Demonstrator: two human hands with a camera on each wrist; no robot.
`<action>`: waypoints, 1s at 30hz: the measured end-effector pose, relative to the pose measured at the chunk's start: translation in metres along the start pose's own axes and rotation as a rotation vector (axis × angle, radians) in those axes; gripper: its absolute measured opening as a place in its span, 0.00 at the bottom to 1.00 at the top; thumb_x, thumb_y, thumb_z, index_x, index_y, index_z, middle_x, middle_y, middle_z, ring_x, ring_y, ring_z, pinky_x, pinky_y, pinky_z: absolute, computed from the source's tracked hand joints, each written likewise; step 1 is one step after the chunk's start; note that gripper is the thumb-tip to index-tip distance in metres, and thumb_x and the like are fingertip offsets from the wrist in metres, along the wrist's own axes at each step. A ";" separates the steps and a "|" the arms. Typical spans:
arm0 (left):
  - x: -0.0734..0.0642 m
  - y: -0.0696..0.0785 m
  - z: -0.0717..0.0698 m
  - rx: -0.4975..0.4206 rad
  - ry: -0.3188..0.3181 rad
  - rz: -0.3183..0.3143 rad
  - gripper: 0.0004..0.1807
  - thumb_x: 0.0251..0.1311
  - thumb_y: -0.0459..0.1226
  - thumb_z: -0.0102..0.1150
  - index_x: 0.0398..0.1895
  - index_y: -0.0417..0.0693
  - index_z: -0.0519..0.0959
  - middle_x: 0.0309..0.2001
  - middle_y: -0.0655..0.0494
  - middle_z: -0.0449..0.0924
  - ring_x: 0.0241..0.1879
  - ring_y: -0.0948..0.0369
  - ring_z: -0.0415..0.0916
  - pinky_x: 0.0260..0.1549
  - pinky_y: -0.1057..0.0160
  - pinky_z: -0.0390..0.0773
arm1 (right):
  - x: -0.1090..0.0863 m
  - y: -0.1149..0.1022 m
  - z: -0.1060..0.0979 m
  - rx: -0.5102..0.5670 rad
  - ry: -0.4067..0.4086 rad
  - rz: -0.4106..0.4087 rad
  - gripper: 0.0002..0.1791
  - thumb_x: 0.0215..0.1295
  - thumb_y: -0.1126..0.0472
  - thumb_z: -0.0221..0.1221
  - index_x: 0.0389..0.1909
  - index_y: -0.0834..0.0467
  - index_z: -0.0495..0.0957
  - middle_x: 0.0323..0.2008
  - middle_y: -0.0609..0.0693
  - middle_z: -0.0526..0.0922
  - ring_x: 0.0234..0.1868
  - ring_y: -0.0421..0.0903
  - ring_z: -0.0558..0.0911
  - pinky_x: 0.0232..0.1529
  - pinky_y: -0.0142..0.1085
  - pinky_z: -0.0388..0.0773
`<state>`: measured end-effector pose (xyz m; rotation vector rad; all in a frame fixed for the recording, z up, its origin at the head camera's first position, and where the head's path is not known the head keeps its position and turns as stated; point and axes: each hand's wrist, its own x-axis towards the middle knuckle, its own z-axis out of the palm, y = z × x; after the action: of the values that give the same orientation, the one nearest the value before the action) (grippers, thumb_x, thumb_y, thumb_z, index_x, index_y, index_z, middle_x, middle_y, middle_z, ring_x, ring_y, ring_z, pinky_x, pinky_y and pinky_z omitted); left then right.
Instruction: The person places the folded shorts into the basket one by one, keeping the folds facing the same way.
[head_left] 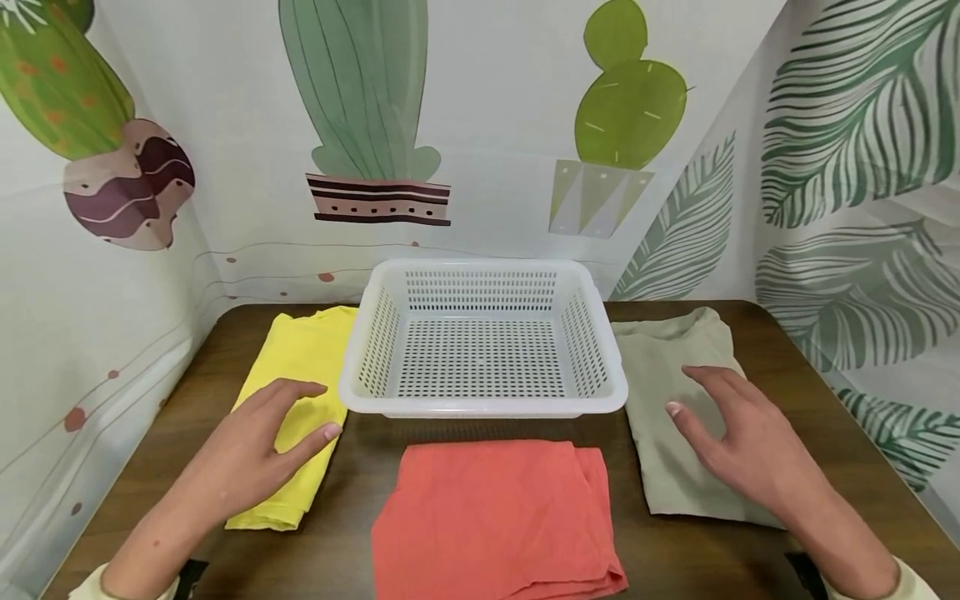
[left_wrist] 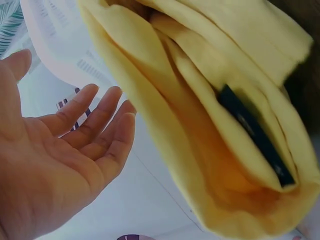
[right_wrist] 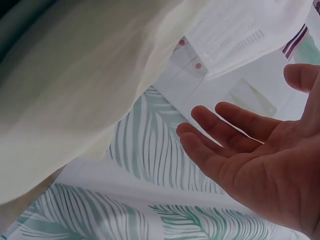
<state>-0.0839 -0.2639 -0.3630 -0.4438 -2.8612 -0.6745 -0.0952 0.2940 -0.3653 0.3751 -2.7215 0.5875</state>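
My left hand [head_left: 258, 446] hovers over a folded yellow cloth [head_left: 307, 342], its fingers relaxed and nothing in its grasp. In the left wrist view the yellow folds show a dark label [left_wrist: 257, 135] beside the loosely bent fingers. On the other side, my right hand [head_left: 750, 442] is held over a folded grey-green cloth [head_left: 667, 475], with thumb and fingers spread apart. The right wrist view shows that palm [right_wrist: 270, 165] holding nothing, near the pale fabric [right_wrist: 90, 90]. Between the hands, a folded red cloth [head_left: 495, 525] lies closest to me.
A white perforated plastic basket [head_left: 480, 407] stands at the back middle of the dark wooden table [head_left: 337, 550], with nothing in it. The yellow and grey-green cloths lie along its two sides. Behind rises a white sheet [head_left: 502, 100] printed with cacti and leaves.
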 end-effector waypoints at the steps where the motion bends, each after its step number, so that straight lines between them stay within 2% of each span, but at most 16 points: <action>1: 0.000 0.001 0.000 -0.001 -0.003 0.003 0.31 0.71 0.58 0.64 0.66 0.48 0.77 0.62 0.54 0.80 0.63 0.49 0.77 0.59 0.41 0.75 | -0.001 -0.001 0.000 -0.002 -0.001 -0.004 0.28 0.74 0.49 0.66 0.66 0.62 0.77 0.63 0.60 0.79 0.64 0.65 0.77 0.56 0.62 0.72; 14: -0.003 0.013 0.004 -0.012 -0.021 0.006 0.29 0.71 0.59 0.64 0.65 0.53 0.78 0.61 0.61 0.80 0.62 0.54 0.77 0.58 0.45 0.75 | -0.010 -0.013 0.003 -0.004 -0.007 -0.054 0.29 0.71 0.51 0.69 0.66 0.60 0.77 0.62 0.56 0.80 0.62 0.61 0.78 0.55 0.59 0.73; 24: -0.005 0.021 0.010 -0.023 -0.027 0.009 0.28 0.71 0.60 0.64 0.64 0.53 0.78 0.60 0.63 0.81 0.61 0.56 0.79 0.57 0.46 0.77 | -0.016 -0.023 0.005 -0.015 0.022 -0.113 0.30 0.67 0.52 0.72 0.66 0.58 0.78 0.61 0.53 0.81 0.61 0.56 0.80 0.58 0.45 0.70; 30: -0.007 0.022 0.013 -0.029 -0.048 0.005 0.30 0.71 0.61 0.64 0.63 0.50 0.79 0.59 0.61 0.81 0.60 0.56 0.79 0.58 0.45 0.78 | -0.019 -0.027 0.007 -0.023 0.012 -0.116 0.30 0.66 0.51 0.73 0.66 0.57 0.78 0.60 0.51 0.81 0.60 0.55 0.80 0.56 0.44 0.71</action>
<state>-0.0715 -0.2405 -0.3671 -0.4778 -2.8974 -0.7143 -0.0711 0.2707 -0.3694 0.5182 -2.6710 0.5243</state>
